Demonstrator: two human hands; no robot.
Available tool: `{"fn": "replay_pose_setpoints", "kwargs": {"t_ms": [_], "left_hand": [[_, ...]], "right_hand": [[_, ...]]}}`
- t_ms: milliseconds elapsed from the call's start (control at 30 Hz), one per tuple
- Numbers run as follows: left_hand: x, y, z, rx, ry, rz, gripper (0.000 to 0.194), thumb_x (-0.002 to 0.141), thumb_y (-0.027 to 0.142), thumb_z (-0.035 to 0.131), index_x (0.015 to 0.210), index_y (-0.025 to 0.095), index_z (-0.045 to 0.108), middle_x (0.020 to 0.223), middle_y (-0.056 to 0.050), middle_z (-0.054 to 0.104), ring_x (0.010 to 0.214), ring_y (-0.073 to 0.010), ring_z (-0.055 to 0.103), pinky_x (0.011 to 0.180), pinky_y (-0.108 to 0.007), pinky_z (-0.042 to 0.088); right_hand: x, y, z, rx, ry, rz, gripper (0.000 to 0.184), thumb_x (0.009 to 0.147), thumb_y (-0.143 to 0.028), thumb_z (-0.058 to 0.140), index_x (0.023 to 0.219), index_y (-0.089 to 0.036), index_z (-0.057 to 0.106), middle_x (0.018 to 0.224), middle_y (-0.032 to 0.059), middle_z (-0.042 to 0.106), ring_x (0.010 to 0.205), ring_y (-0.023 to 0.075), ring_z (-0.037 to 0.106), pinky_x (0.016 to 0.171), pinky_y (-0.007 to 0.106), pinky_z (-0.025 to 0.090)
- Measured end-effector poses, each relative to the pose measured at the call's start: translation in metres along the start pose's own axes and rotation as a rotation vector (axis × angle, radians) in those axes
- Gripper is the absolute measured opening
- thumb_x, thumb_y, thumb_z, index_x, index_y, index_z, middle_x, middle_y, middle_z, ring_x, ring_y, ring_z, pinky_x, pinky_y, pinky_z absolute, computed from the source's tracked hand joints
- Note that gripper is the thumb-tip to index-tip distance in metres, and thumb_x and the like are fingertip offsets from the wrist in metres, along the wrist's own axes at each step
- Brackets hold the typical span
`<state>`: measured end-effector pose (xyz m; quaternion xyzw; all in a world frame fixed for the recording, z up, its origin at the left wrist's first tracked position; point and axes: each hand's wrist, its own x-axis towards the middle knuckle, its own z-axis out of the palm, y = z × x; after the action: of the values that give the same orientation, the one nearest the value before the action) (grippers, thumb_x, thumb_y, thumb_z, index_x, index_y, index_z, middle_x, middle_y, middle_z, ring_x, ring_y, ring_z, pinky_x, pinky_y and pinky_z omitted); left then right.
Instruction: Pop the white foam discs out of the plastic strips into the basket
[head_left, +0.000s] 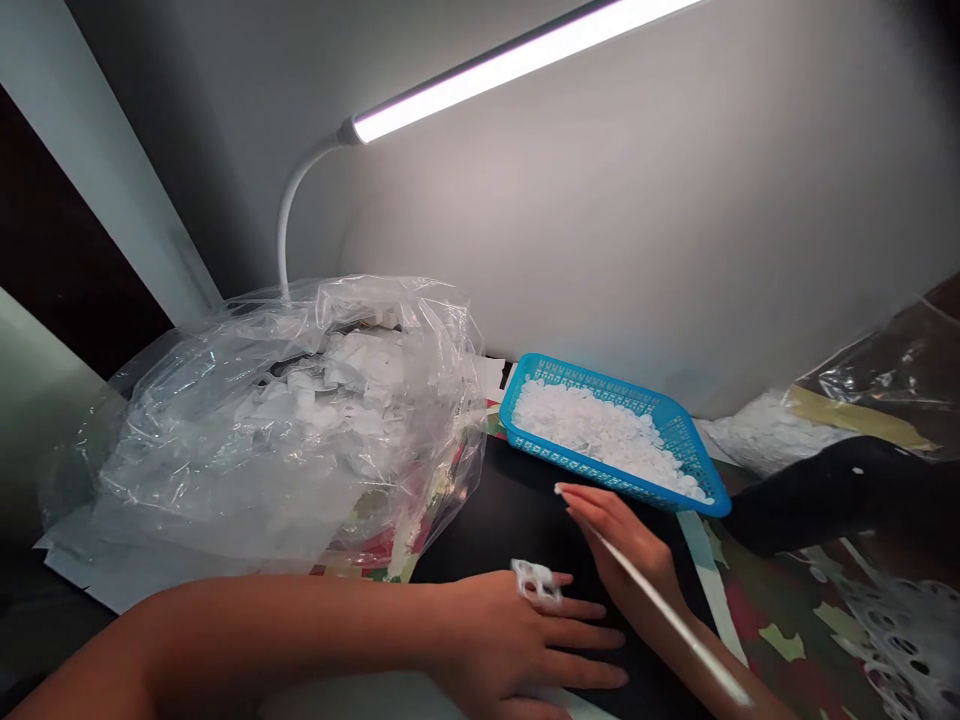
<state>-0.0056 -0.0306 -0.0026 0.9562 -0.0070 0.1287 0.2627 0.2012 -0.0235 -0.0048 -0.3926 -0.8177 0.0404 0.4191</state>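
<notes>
On the black surface (510, 530), left hand (525, 630) lies open, right hand (622, 535) grips white rod (675, 618).

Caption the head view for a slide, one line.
Left hand touches perforated white piece; right hand holds thin white strip near blue plastic basket.

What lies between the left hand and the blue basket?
In the head view, black surface lies between the left hand and the blue basket, with the right hand and its thin white rod reaching in alongside.

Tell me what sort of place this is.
Probably a small bench for handwork: a strip lamp, a blue basket of small white pieces, and a clear bag of white scraps.
</notes>
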Motion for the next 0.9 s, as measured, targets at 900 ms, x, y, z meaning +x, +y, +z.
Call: {"fn": "replay_pose_setpoints", "kwargs": {"t_ms": [900], "left_hand": [[0.002, -0.004, 0.003, 0.077, 0.012, 0.026, 0.053, 0.096, 0.038, 0.036, 0.141, 0.01, 0.04, 0.144, -0.012, 0.044, 0.141, -0.0202, 0.027, 0.119, -0.031, 0.009]], "right_hand": [[0.014, -0.011, -0.027, 0.311, -0.698, 0.099, 0.032, 0.1, -0.028, 0.038, 0.099, -0.018, 0.068, 0.117, 0.0117, 0.062, 0.102, 0.0165, 0.063, 0.086, 0.025, 0.052]]}}
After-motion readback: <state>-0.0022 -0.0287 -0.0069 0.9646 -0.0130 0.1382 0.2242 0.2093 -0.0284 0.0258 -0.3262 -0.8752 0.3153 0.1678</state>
